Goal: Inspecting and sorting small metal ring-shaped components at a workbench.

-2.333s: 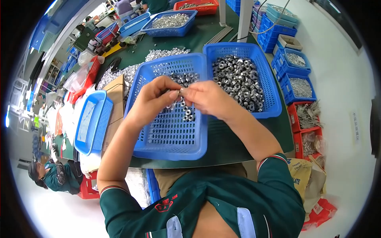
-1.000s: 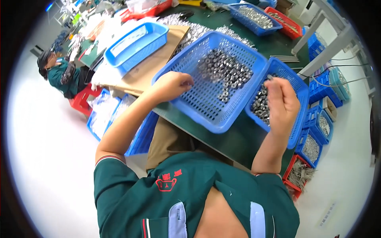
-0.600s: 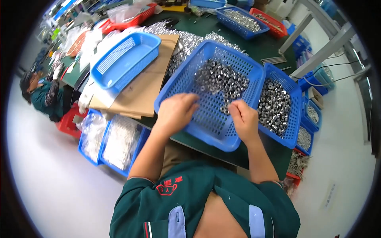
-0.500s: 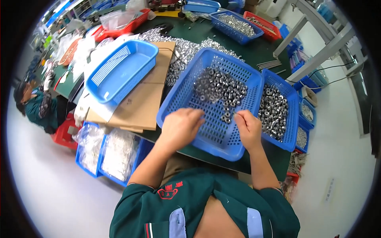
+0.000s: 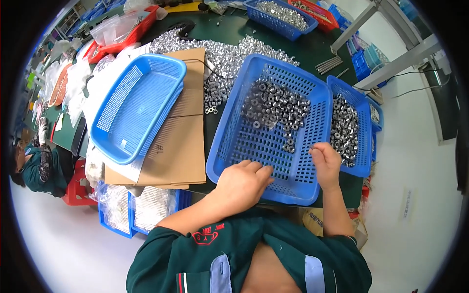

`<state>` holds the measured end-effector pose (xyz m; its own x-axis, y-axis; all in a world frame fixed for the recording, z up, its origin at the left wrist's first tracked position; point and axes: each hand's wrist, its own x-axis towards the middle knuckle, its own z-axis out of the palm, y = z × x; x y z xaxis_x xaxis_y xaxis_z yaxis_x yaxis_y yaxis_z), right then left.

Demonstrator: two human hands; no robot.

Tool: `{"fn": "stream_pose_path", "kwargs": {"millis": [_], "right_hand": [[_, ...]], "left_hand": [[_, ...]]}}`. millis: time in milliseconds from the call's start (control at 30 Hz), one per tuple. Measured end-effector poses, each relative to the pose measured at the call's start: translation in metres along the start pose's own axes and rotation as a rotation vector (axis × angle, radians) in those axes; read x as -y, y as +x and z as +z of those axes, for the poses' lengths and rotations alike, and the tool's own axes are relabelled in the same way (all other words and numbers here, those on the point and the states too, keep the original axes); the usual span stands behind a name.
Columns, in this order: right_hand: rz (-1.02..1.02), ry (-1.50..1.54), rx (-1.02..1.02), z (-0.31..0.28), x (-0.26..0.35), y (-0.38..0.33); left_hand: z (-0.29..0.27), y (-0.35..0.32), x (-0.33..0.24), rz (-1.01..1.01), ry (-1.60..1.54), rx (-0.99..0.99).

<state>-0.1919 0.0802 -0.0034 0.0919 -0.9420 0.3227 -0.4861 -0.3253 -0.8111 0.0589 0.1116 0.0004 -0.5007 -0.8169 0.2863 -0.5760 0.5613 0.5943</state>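
Both hands, left hand [image 5: 243, 183] and right hand [image 5: 325, 161], rest curled fingers, holding nothing visible, in nut-filled blue basket [image 5: 234, 146].

Left hand [image 5: 242, 183] palm-down, fingertips hidden against the blue basket [image 5: 229, 141] floor, right hand [image 5: 326, 163] pinch too small to tell, co-worker [image 5: 36, 166] cut by left rim

The perforated blue plastic basket [image 5: 254, 146] holds shiny silver metal nuts [image 5: 273, 105], and a second blue slotted basket [image 5: 137, 105] rests on plain tan cardboard [image 5: 181, 146]. The surface [image 5: 312, 49] is dark green, strewn with more silver nuts. A red plastic tray [image 5: 134, 31] sits far back, and the sleeves [image 5: 195, 249] are dark green with red embroidery.
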Motion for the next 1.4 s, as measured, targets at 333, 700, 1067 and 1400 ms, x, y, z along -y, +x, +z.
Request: {"fn": "stream_pose_path", "kwargs": {"millis": [333, 700, 1067, 1400], "right_hand": [[0.004, 0.093, -0.003, 0.002, -0.008, 0.001], [-0.041, 0.342, -0.052, -0.003, -0.015, -0.002], [-0.045, 0.517, -0.008, -0.009, -0.024, -0.006], [-0.147, 0.470, -0.023, -0.009, -0.023, -0.006]], "left_hand": [[0.001, 0.000, -0.002, -0.025, -0.023, -0.110], [-0.010, 0.047, -0.018, 0.025, 0.195, 0.215], [0.057, 0.130, 0.004, 0.047, 0.424, 0.528], [0.072, 0.123, 0.026, -0.087, 0.244, 0.470]]}}
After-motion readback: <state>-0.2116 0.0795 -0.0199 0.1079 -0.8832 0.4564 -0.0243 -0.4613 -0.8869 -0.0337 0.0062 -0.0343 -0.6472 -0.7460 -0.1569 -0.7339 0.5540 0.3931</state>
